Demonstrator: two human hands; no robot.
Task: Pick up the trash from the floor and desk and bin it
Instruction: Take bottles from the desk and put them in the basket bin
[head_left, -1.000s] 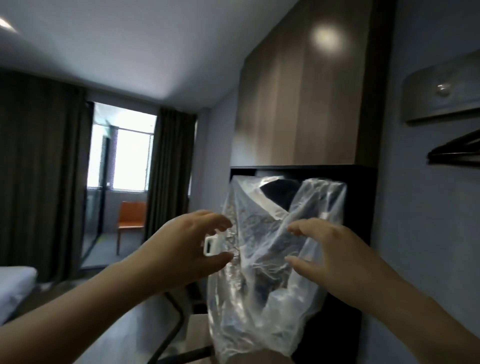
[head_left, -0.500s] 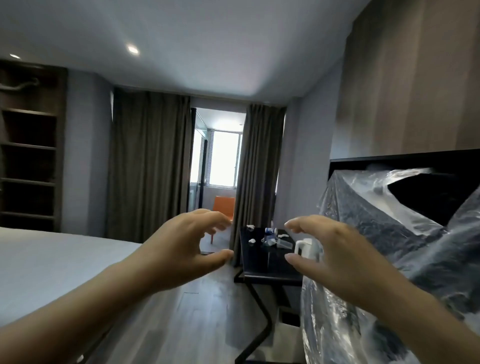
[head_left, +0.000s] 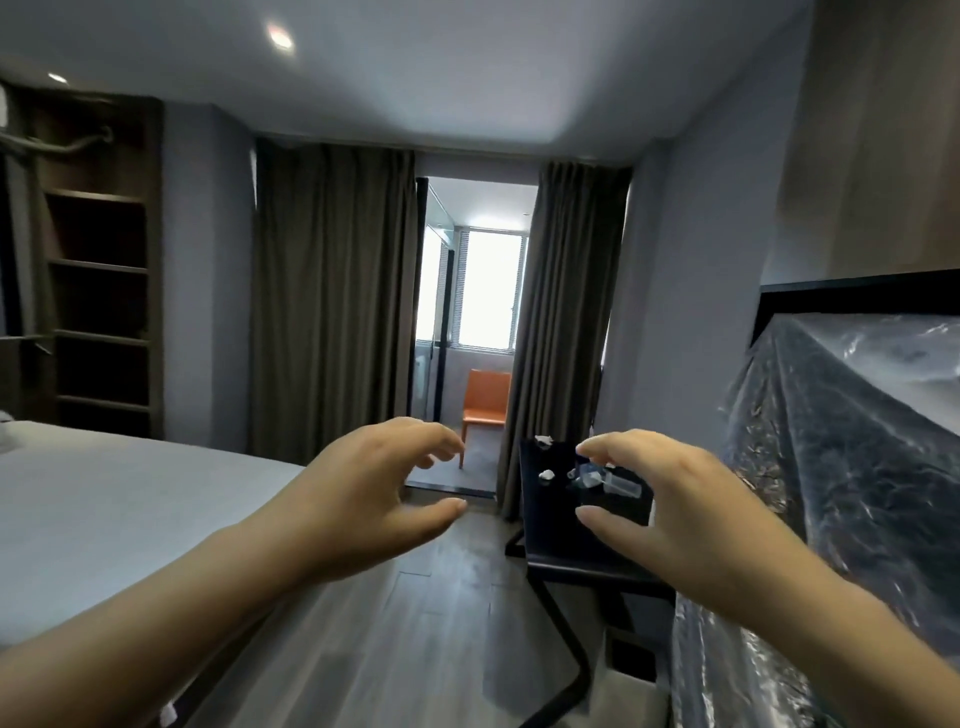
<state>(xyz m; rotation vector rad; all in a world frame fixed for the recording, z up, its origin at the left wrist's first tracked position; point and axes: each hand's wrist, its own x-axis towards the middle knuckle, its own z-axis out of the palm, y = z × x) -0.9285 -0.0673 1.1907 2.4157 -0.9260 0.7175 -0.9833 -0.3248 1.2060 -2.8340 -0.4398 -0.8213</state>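
Note:
A black desk (head_left: 550, 540) stands against the right wall ahead. On it lie two crumpled white paper scraps (head_left: 546, 474) (head_left: 543, 440) and several clear plastic pieces (head_left: 608, 479). A clear plastic bag (head_left: 841, 478) lines something dark at the right edge, close to me. My left hand (head_left: 374, 488) is held out in front with its fingers loosely curved, holding nothing. My right hand (head_left: 670, 499) is held out the same way, empty, and covers part of the desk from view.
A bed with a grey sheet (head_left: 104, 509) fills the left. Wood floor (head_left: 415, 623) runs between bed and desk. Brown curtains (head_left: 332, 312) frame a doorway to an orange chair (head_left: 485, 402). Dark shelves (head_left: 98, 306) stand at the far left.
The view has swung left, from the plastic bag to the room and the desk. Both hands have come off the bag and a white clip, and now hold nothing.

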